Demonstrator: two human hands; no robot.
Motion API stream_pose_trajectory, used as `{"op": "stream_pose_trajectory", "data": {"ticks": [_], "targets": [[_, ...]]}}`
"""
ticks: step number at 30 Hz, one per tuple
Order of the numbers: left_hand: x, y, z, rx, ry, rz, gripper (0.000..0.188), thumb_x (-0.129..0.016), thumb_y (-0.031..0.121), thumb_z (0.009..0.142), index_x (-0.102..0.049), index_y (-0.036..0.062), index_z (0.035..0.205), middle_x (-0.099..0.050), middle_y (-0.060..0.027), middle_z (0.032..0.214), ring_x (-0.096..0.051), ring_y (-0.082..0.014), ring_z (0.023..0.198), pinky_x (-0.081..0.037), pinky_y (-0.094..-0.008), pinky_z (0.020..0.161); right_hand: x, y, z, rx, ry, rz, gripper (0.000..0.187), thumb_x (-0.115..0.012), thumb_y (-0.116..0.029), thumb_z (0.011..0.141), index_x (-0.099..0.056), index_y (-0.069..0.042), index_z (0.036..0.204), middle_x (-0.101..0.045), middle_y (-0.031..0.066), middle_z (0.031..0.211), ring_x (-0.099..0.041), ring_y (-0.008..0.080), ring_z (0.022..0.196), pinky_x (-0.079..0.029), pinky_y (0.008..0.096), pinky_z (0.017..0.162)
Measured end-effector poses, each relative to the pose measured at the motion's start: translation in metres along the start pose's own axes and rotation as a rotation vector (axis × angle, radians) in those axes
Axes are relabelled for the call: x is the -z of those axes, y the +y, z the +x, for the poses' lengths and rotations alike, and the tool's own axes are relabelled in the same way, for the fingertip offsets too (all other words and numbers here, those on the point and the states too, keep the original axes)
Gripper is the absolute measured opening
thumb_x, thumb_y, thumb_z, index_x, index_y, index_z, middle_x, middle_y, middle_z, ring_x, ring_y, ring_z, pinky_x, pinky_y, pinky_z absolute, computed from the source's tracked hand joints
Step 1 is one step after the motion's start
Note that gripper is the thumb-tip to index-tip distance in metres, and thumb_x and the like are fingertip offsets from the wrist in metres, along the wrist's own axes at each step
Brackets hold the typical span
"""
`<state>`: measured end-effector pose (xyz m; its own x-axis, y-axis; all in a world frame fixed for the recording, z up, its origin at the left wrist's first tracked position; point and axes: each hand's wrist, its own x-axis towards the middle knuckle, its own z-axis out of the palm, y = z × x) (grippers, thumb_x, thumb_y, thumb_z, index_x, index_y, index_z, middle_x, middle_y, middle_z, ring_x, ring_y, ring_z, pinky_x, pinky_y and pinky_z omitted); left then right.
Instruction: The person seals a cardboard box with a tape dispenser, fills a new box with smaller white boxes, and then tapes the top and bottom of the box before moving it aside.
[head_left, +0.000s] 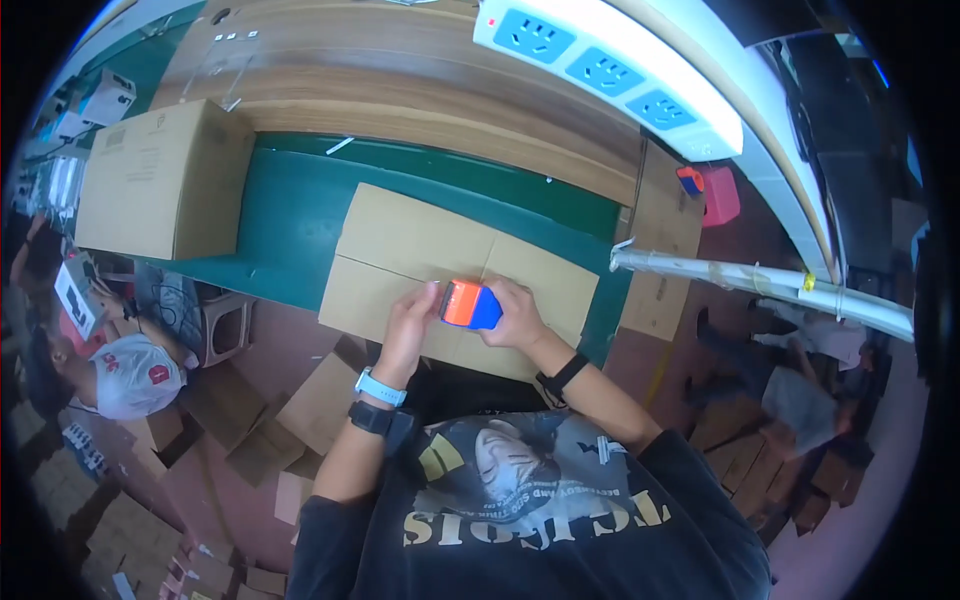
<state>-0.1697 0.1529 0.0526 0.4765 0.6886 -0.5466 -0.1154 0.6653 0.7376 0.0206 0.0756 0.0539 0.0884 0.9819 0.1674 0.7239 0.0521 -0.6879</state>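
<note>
Orange-and-blue tool sits clasped in your right hand; your left hand is at its nine o'clock, grip I can't tell

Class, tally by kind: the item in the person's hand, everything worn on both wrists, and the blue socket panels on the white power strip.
Orange-and-blue handheld tool: 1
Light-blue wristwatch: 1
Black wrist straps: 2
Blue rectangular socket panels: 3
Total: 7

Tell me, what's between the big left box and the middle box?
A stretch of green table lies between the left box and the middle box; the head view shows it.
</note>
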Motion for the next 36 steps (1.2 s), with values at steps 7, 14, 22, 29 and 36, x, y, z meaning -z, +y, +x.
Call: {"op": "stream_pose_trajectory", "data": {"ticks": [7,14,22,29,36], "targets": [[-0.010,0.004,0.002,0.089,0.055,-0.005,0.021,-0.064,0.015,0.094,-0.071,-0.0044,0.096,-0.069,-0.0064,0.084,-0.061,-0.0094,0.078,-0.049,-0.0260,0.073,0.007,0.007,-0.009,0.060,0.035,-0.017,0.048,-0.077,-0.017,0.059,-0.058,-0.005,0.102,-0.062,0.0152,0.087,-0.065,0.0359,0.074,-0.056,0.0419,0.065],[0.064,0.049,0.029,-0.232,0.390,0.632,0.014,-0.067,0.008,0.089,-0.074,-0.0010,0.081,-0.068,-0.0037,0.074,-0.059,-0.0090,0.068,-0.048,-0.0243,0.062,0.010,-0.035,0.002,-0.059,-0.055,-0.157,0.049,-0.075,-0.022,0.065,-0.057,-0.006,0.108,-0.061,0.0162,0.083,-0.066,0.0357,0.071,-0.056,0.0440,0.063],[0.178,0.006,0.098,-0.150,0.435,0.482,0.015,-0.072,0.015,0.086,-0.074,0.0009,0.087,-0.071,-0.0065,0.077,-0.061,-0.0110,0.067,-0.049,-0.0272,0.065,-0.038,-0.075,0.064,-0.226,-0.223,-0.273,0.050,-0.074,-0.023,0.065,-0.059,-0.008,0.110,-0.064,0.0159,0.088,-0.066,0.0374,0.074,-0.056,0.0445,0.064],[0.193,-0.017,0.111,0.266,0.414,0.377,0.025,-0.069,0.016,0.090,-0.067,-0.0010,0.108,-0.070,-0.0082,0.093,-0.064,-0.0139,0.078,-0.051,-0.0269,0.074,-0.035,-0.070,0.056,-0.197,-0.145,-0.274,0.051,-0.073,-0.027,0.066,-0.057,-0.009,0.111,-0.064,0.0155,0.084,-0.068,0.0344,0.072,-0.056,0.0448,0.062],[0.126,0.038,0.057,-0.120,-0.123,0.256,0.075,-0.063,0.004,0.082,-0.034,0.0095,0.151,-0.065,-0.0117,0.113,-0.064,-0.0237,0.095,-0.051,-0.0357,0.090,-0.028,-0.044,0.033,-0.223,-0.156,-0.259,0.064,-0.076,-0.035,0.066,-0.056,-0.011,0.122,-0.063,0.0181,0.109,-0.068,0.0338,0.089,-0.055,0.0452,0.078]]}}
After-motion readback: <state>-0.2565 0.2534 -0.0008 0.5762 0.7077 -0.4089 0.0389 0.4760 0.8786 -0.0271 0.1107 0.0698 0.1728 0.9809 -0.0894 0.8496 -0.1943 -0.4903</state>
